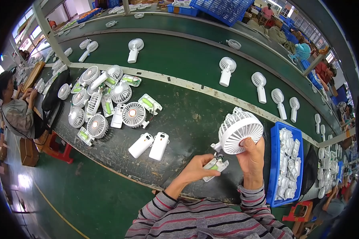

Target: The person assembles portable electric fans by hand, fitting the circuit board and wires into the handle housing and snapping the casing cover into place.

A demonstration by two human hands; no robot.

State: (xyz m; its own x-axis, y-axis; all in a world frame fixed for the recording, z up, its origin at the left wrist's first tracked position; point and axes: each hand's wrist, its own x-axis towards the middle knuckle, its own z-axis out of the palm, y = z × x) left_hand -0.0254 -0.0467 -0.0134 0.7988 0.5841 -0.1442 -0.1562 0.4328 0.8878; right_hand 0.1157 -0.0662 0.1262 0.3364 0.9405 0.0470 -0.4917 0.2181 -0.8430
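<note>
My right hand [252,159] grips a white handheld fan head [242,132] with a round slatted cage, its thumb pressed near the orange centre. In my left hand [199,169] is the fan's opened handle half [216,169], a white shell with a green battery cell inside. The handle half hangs just below the fan head; a small joint and what look like thin wires link the two. To the left of my hands, two white handle covers [158,146] lie side by side on the dark worktable [179,119].
A pile of fan heads with open handles [121,92] covers the table's left part. At right stands a blue bin [273,167] of white plastic shells. Beyond a pale rail, assembled fans [226,71] lie on a green conveyor belt [171,55]. A co-worker [18,107] sits at far left.
</note>
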